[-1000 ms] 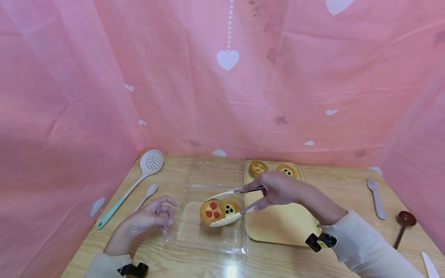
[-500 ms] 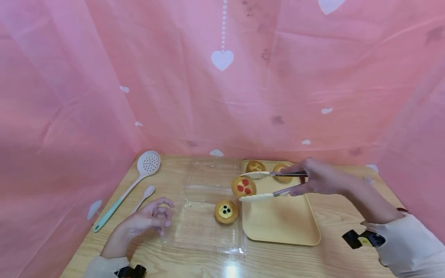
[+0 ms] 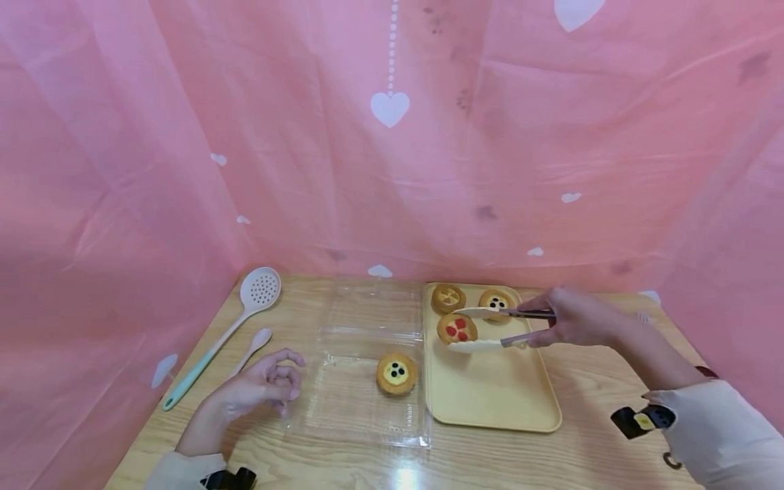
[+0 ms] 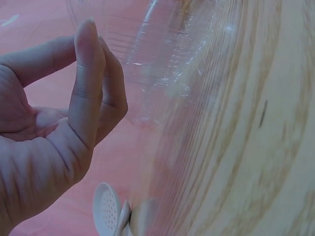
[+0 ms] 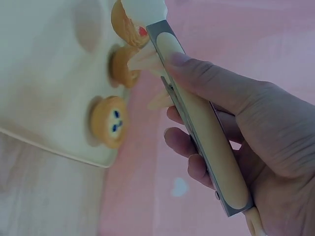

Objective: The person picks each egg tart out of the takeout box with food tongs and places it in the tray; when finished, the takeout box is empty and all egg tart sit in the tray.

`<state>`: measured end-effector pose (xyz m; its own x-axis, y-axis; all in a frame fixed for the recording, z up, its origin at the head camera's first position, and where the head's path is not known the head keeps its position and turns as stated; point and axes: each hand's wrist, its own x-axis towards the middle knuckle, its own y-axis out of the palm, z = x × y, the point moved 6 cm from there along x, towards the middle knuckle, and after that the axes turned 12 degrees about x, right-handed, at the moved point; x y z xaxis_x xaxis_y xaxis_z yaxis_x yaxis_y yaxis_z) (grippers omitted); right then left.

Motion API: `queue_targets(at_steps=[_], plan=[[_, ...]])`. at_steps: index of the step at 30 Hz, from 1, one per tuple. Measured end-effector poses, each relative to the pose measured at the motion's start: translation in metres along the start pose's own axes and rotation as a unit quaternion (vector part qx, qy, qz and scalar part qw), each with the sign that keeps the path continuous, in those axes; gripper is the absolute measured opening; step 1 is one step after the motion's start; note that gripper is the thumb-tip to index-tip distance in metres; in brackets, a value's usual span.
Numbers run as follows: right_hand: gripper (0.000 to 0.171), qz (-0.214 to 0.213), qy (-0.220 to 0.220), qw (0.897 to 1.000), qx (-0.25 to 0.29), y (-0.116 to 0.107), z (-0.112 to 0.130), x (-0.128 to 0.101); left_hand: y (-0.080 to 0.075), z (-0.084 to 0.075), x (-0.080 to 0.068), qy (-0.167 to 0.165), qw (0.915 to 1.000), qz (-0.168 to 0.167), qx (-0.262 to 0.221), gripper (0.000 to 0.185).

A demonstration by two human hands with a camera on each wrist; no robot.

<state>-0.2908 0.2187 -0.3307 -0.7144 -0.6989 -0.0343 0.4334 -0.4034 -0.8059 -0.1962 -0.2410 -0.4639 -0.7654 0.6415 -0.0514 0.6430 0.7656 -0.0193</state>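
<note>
Tongs (image 3: 499,328) in right hand (image 3: 566,320), long axis horiz., tips leftward round tart (image 3: 456,329).

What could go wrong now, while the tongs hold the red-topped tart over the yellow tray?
The right hand grips the tongs far from their tips, so the red-topped tart might slip or tilt when set down. It is close to the two tarts at the far end of the yellow tray, so it might bump them. The left hand is not holding the clear box.
</note>
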Motion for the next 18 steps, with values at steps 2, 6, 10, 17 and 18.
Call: queue_targets(at_steps=[2,6,10,17,18], plan=[[0.055,0.006,0.007,1.000,-0.008,0.005,-0.007,0.002,0.000,0.000,0.000,0.001,1.0000,0.002,-0.002,0.036],[0.057,0.014,0.015,1.000,-0.018,0.014,-0.017,0.007,-0.001,0.002,0.000,-0.001,1.0000,-0.003,0.000,0.037],[0.053,0.010,0.009,0.999,-0.033,0.020,-0.021,0.011,-0.002,0.003,0.001,-0.007,0.9998,-0.012,0.011,0.038],[0.069,0.032,-0.007,0.999,-0.011,0.029,-0.020,0.014,-0.002,0.004,0.001,-0.005,0.9999,-0.010,0.006,0.039],[0.072,0.035,-0.005,0.999,-0.005,0.029,-0.020,0.014,-0.002,0.004,0.001,-0.004,0.9999,-0.008,0.005,0.038]])
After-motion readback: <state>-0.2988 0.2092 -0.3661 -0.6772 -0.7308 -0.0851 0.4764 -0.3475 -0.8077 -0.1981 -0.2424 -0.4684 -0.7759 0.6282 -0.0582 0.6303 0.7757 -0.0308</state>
